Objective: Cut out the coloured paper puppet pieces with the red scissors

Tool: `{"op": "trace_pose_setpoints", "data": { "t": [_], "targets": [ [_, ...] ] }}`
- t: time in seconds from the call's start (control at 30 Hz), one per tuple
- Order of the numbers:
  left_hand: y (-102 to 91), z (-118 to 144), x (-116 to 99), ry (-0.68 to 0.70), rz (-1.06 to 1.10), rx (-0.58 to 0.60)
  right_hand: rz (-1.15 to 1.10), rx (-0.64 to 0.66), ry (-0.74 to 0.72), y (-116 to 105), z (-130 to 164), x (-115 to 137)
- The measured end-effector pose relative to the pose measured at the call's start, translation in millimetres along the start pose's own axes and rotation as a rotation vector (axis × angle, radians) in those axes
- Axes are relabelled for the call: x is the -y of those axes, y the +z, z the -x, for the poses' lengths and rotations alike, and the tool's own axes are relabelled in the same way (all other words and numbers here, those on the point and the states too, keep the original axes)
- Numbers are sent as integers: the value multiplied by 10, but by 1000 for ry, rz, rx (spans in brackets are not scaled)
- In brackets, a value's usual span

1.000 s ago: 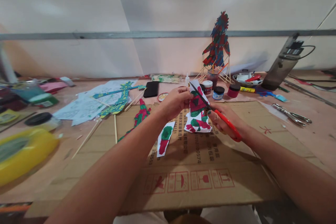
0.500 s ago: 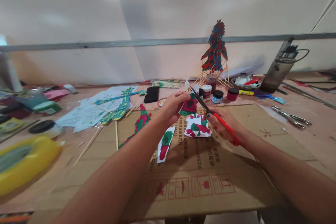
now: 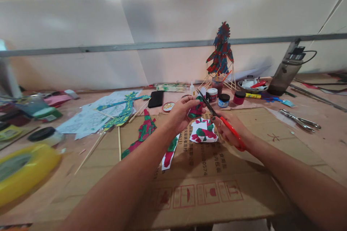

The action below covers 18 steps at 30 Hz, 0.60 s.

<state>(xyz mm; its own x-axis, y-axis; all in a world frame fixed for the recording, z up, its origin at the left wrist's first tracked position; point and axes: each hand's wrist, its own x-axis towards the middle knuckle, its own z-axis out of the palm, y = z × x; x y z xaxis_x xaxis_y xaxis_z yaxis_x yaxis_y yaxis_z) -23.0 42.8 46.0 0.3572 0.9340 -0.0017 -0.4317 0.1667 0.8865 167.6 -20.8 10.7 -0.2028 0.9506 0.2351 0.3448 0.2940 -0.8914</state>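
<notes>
From the head view, using the big cardboard [image 3: 257,195] as the landmark: the left hand [image 3: 182,113] is over its far half, fingers pinched on a small red and green painted paper [image 3: 195,110]. The right hand [image 3: 230,128] is just beside that, fingers wrapped round the red handles of the scissors [image 3: 232,131], with the blades along the paper's right side. Can't tell if they're actually biting into it. My read is this is the cutting-out step, and the next snip calls for feeding the edge into the blades while keeping the left fingers out of line.

Lying on the cardboard there's a white-edged painted scrap [image 3: 204,136], a narrow painted strip [image 3: 169,157] partly behind the left forearm, and a red-green cutout [image 3: 146,128] further left. Past its far edge, on the bench [image 3: 329,126]: a black phone [image 3: 155,99], a blue-label jar [image 3: 223,100] and a layered figure [image 3: 221,52] on thin sticks. Metal pliers [image 3: 299,120] sit off its far right corner, a yellow tape roll [image 3: 51,166] off its left. I'd say those loose pieces could get nudged by a sleeve-less forearm.
</notes>
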Motion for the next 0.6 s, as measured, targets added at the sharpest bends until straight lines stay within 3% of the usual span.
{"op": "trace_pose_setpoints", "data": {
  "t": [0.33,0.53,0.6],
  "targets": [
    [-40,-25,-15,-37,-142,43,95,25,17,-20,-16,-12],
    [-162,-102,103,-129,-145,-64,337,5,40,-65,-97,15],
    [-228,-141,147,-169,-170,-103,345,37,125,-54,-128,-56]
  ]
}}
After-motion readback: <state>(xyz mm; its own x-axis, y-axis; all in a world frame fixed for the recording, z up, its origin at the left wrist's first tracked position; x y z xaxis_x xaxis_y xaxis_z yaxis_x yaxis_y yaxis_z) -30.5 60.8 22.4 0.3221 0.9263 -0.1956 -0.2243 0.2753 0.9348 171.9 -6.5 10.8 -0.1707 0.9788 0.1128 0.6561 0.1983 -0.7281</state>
